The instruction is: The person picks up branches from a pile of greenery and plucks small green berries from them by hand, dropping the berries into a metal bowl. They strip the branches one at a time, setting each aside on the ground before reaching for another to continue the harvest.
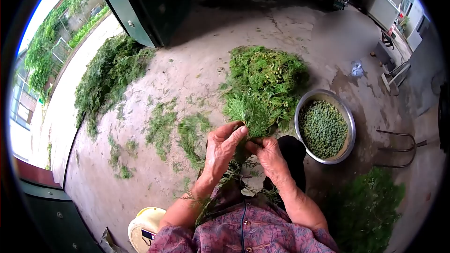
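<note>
Between my hands, above my lap, is a feathery green sprig (247, 112). My left hand (224, 145) pinches it with thumb and forefinger. Close beside it on the right, my right hand (269, 159) has its fingers curled at the lower part of the sprig; what lies inside them is hidden. Thin cut stems lie across my lap and left forearm. Just ahead on the floor is a large heap of green branches (267, 72) dotted with small pale berries. To the right of my knee stands a metal basin (349, 115) holding many round green berries (323, 129).
A dark green pile of sprigs (108, 75) lies by the open door (129, 9) at left, with loose bits (161, 129) scattered nearby. A pale bucket (145, 227) stands at lower left. On the right are a bent metal fork head (398, 149) and more greenery (368, 211).
</note>
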Demonstrator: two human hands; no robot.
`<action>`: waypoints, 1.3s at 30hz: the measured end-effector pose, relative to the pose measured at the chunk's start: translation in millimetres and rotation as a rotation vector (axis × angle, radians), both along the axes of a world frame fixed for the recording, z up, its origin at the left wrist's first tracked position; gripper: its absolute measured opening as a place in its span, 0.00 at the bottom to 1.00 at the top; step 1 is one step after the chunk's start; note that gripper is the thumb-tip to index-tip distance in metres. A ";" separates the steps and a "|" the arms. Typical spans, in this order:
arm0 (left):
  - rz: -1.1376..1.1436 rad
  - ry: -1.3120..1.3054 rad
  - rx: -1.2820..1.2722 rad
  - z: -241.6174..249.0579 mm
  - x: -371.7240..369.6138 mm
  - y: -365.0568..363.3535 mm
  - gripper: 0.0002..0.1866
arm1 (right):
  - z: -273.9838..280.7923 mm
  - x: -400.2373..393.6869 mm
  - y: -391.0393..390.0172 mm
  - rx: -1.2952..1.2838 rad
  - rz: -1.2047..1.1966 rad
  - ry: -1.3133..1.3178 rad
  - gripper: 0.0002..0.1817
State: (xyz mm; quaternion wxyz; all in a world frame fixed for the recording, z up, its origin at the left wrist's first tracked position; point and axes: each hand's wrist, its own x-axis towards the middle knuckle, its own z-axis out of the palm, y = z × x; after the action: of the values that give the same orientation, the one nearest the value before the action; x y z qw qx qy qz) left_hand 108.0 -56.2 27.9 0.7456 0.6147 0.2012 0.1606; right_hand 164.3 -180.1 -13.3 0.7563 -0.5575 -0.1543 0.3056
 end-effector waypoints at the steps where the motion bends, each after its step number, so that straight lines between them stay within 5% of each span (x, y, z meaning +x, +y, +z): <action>1: 0.011 -0.011 0.009 -3.7 5.3 -4.2 0.16 | -0.3 -0.1 -2.5 -0.032 0.010 -0.031 0.07; 6: -0.006 -0.005 0.086 -14.9 14.6 -11.1 0.10 | -5.6 14.2 -31.3 -0.311 0.113 -0.203 0.09; 8: 0.027 -0.037 0.125 -20.8 16.1 -18.3 0.06 | 24.8 12.8 -35.1 -0.400 -0.285 -0.617 0.12; 10: 0.021 -0.069 0.229 -34.3 18.0 -23.7 0.04 | 28.9 13.2 -41.0 -0.386 -0.435 -0.570 0.12; 15: -0.075 -0.184 0.592 -34.9 16.4 -40.0 0.07 | 37.6 16.1 -33.8 -0.463 -0.298 -0.807 0.12; 18: -0.178 -0.170 0.636 -33.5 14.5 -42.9 0.07 | 28.4 16.8 -43.0 -0.457 -0.267 -0.608 0.11; 22: -0.310 -0.042 0.375 -30.3 12.6 -44.4 0.09 | 26.3 26.8 -60.4 -0.145 -0.202 0.218 0.13; 25: -0.211 -0.141 0.346 -43.5 13.6 -46.5 0.08 | 26.9 49.1 -77.2 -0.071 -0.259 0.202 0.11; 27: -0.155 -0.184 0.253 -45.9 15.2 -45.0 0.07 | 5.4 85.5 -112.1 0.297 -0.353 0.259 0.13; 30: -0.134 -0.146 -0.155 -47.6 19.8 -43.2 0.06 | 13.4 97.2 -125.5 0.375 -0.693 0.499 0.20; 34: -0.037 -0.150 -0.197 -57.1 29.3 -39.5 0.09 | 42.3 19.6 -86.3 -0.425 -0.138 -0.329 0.09; 36: -0.022 -0.172 -0.283 -51.4 30.8 -37.1 0.07 | 46.9 -11.9 -64.7 -0.544 0.099 -1.079 0.06; 39: 0.005 -0.161 -0.450 -45.2 33.9 -32.4 0.06 | 38.9 -42.5 -49.0 -0.805 0.456 -1.268 0.09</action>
State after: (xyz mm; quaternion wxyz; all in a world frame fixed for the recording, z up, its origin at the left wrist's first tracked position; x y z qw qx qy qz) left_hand 141.9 -88.7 -17.3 0.8770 0.4179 0.1730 0.1621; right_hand 121.8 -229.0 25.6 0.1823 -0.8114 -0.5445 0.1093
